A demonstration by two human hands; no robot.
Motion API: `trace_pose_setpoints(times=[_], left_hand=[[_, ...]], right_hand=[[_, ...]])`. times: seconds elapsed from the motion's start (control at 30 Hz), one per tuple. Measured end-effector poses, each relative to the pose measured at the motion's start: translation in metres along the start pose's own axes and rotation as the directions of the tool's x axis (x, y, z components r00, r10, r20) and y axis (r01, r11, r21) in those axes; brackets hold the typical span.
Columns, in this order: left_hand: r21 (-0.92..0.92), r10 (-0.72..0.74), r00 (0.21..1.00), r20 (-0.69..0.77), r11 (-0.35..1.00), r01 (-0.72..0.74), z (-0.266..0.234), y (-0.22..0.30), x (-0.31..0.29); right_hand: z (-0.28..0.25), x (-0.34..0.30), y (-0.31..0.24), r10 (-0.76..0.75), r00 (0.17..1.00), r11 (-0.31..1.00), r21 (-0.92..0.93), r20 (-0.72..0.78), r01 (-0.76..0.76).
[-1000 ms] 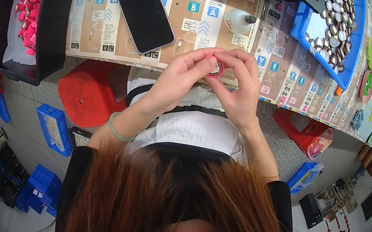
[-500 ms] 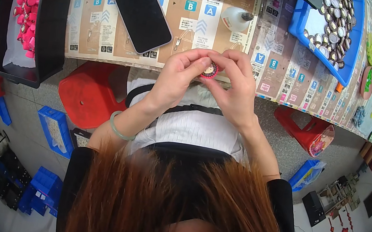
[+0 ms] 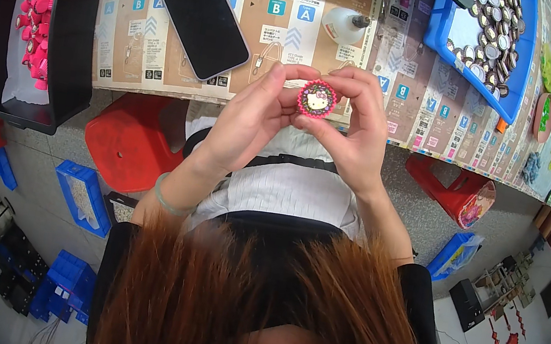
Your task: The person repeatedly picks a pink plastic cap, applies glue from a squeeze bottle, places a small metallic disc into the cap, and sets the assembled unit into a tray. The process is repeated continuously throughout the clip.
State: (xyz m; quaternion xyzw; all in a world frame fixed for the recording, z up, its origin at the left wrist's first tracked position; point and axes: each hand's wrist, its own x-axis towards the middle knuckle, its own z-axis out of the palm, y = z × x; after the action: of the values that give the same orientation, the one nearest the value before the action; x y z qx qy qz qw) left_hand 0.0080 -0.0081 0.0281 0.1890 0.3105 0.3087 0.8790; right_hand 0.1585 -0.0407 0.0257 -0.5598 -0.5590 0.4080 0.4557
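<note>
From my end, the head view puts the pink cap (image 3: 317, 99) right between the two hands, its printed face turned up toward me and its scalloped rim showing nearly all the way round. It is held near the front edge of the desk (image 3: 113, 64); I can't judge how high.

My right hand (image 3: 360, 146) has it: the thumb sits at the lower rim and the bent fingers (image 3: 351, 88) at the upper rim, parted by about the cap's own width, so it is gripped across its edges. The left hand (image 3: 248, 120) is opened and cupped at the cap's left, thumb raised clear of the rim, fingers loosely bent beside it. Whether those fingertips touch the cap, I can't tell.

Beyond the hands, I see a phone (image 3: 204, 20) lying dark side up and, to its right, a white bottle (image 3: 343, 27). A blue tray (image 3: 481, 97) of round pieces (image 3: 499, 34) is at far right; a black tray (image 3: 80, 30) holds more pink pieces (image 3: 43, 2) at far left.
</note>
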Motion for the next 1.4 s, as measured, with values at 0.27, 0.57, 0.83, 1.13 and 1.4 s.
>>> trace_pose_setpoints(times=[0.27, 0.57, 0.83, 1.13, 1.4], left_hand=[[0.256, 0.162, 0.987, -0.022, 0.955, -0.151, 0.012, 0.000, -0.004], [0.094, 0.001, 0.999, -0.045, 0.996, 0.003, 0.008, 0.005, -0.004], [-0.009, -0.087, 0.996, 0.022, 0.996, 0.088, -0.008, -0.005, 0.004], [0.679, 0.647, 0.737, -0.198, 0.632, -0.373, -0.009, 0.083, -0.006], [0.946, 0.955, 0.209, 0.212, -0.254, 0.202, -0.097, 0.229, -0.018]], right_hand=[[0.002, -0.001, 0.005, -0.132, 0.991, 0.987, -0.093, -0.036, 0.128], [0.002, 0.003, 0.003, -0.141, 0.990, 0.987, -0.082, -0.027, 0.138], [0.000, 0.004, -0.002, -0.144, 0.985, 0.967, -0.197, 0.100, 0.161], [-0.002, 0.012, -0.017, -0.225, 0.974, 0.935, -0.287, -0.029, 0.208], [-0.028, 0.028, 0.014, -0.074, 0.973, 0.981, -0.194, -0.219, 0.031]])
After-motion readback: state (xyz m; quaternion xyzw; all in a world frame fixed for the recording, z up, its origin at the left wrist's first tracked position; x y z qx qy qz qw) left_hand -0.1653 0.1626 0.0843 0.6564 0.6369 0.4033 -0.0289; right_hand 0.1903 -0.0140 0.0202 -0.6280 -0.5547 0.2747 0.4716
